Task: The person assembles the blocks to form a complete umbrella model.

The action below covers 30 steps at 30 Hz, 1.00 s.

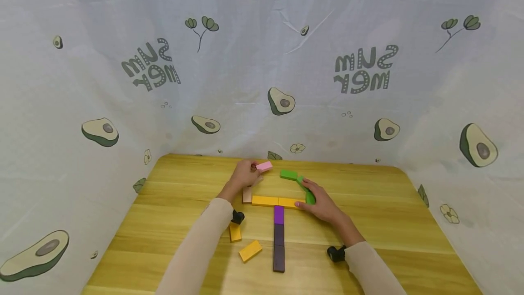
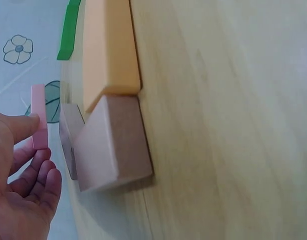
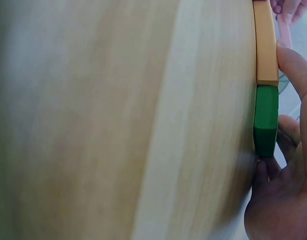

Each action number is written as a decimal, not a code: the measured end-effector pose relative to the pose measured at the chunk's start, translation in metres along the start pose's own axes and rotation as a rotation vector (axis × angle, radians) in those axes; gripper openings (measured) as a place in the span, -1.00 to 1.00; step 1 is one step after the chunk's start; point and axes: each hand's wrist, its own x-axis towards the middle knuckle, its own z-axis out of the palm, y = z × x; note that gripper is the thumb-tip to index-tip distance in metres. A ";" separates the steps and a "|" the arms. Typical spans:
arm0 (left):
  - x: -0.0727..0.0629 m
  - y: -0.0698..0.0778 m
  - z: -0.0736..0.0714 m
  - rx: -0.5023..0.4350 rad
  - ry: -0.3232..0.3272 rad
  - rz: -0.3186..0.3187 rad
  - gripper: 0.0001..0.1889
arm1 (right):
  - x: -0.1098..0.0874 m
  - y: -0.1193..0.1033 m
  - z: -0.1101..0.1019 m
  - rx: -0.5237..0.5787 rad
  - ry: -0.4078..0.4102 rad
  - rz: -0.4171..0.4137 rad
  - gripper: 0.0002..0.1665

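Observation:
My left hand pinches a pink block between thumb and fingers, at the far side of the table. Below that hand lie two tan blocks, an upright-running one and a slanted one. Two orange-yellow blocks form a horizontal bar beside them. On the right, my right hand rests with spread fingers along green blocks, its thumb at the bar's right end. Another green block lies farther back. From the bar, a purple block and two dark blocks run toward me.
Two loose yellow blocks, one by the left wrist and another nearer me, lie left of the dark column. A white curtain printed with avocados hangs behind and beside the wooden table.

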 end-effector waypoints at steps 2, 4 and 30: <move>0.000 0.003 0.003 -0.005 -0.018 0.010 -0.61 | 0.001 0.001 -0.001 -0.001 -0.001 0.004 0.06; 0.000 0.006 0.006 -0.019 -0.031 0.013 -0.63 | 0.001 0.001 -0.001 -0.001 0.000 0.012 0.07; -0.003 0.008 0.023 0.056 -0.063 0.036 -0.72 | 0.000 0.001 0.000 -0.003 -0.008 0.015 0.06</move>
